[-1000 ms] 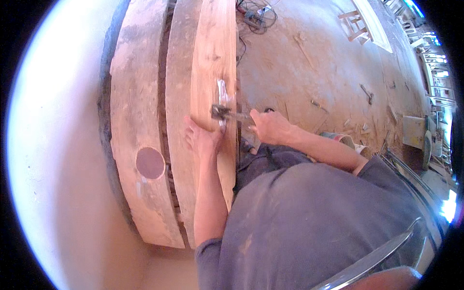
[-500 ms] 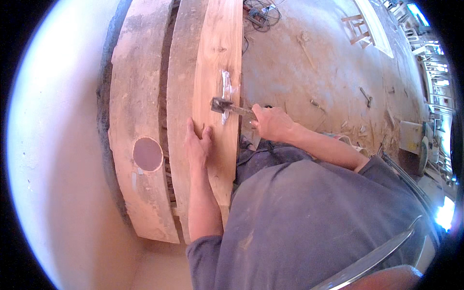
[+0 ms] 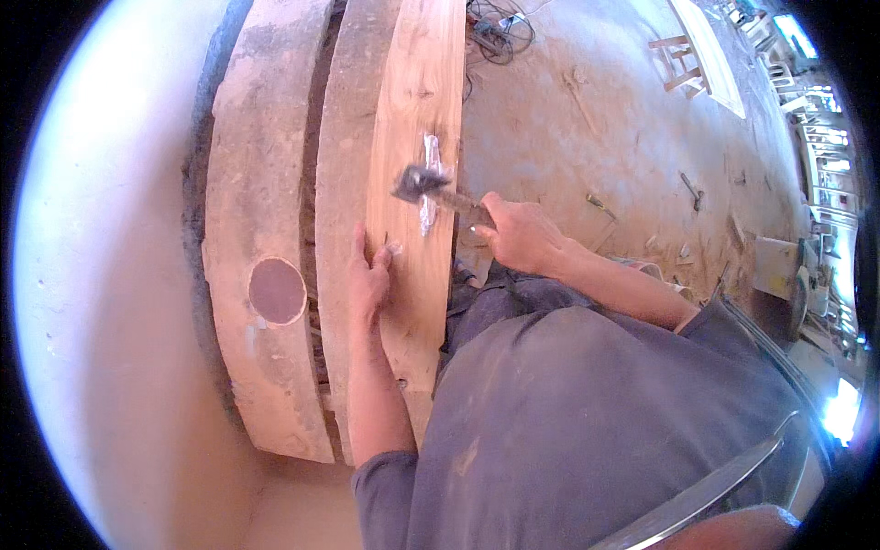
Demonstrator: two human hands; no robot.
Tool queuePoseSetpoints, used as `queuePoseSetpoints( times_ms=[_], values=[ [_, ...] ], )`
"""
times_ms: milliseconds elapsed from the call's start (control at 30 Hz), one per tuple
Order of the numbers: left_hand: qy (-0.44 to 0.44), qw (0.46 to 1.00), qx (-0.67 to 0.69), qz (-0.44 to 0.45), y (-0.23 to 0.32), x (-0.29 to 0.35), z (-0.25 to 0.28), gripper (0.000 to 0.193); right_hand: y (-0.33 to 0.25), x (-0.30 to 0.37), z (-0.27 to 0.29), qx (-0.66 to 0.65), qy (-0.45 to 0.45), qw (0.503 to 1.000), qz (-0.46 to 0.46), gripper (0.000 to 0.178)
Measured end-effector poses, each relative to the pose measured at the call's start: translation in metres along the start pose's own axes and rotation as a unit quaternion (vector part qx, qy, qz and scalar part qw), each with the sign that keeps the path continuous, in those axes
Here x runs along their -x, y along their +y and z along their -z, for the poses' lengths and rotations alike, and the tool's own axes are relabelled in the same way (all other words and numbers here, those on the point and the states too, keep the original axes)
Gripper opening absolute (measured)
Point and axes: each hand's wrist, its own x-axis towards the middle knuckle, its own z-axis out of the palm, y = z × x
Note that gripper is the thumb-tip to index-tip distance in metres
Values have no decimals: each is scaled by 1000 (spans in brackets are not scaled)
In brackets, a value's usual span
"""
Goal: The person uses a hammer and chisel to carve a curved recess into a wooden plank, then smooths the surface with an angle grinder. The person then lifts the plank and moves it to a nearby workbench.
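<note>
Drawn back from the shiny strip (image 3: 428,216) on the plank (image 3: 414,312), the left hand (image 3: 369,284) lies open at its left edge — likely steadying it, clear of the hammer (image 3: 423,184) — while the right hand (image 3: 524,236) grips the handle, head over the strip.

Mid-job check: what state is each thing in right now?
Pale board: lying lengthwise
Hammer: gripped, head over board
Right hand: closed around hammer
Left hand: at board's left edge, grip unclear
Silvery strip: along board, partly covered
Brown disc: lying on plank
Cable: tangled on floor
</note>
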Motion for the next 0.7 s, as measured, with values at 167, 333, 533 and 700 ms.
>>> queuePoseSetpoints(
  times_ms=[167, 333, 533, 700],
  values=[
    [-24, 1000, 6, -15, -8, -2, 7, 71, 0, 5, -3, -56, 118, 985, 112, 29],
    [-30, 998, 54, -6, -6, 4, 8, 70, 17, -6, -18, 45, -66, 997, 6, 34],
    [-74, 994, 76, 7, -12, -11, 13, 72, 26, 3, -31, 35, -32, 999, 2, 35],
    [-11, 986, -127, 105, 18, -21, -10, 102, 27, -4, -22, 27, -37, 998, -31, 35]
  ],
)
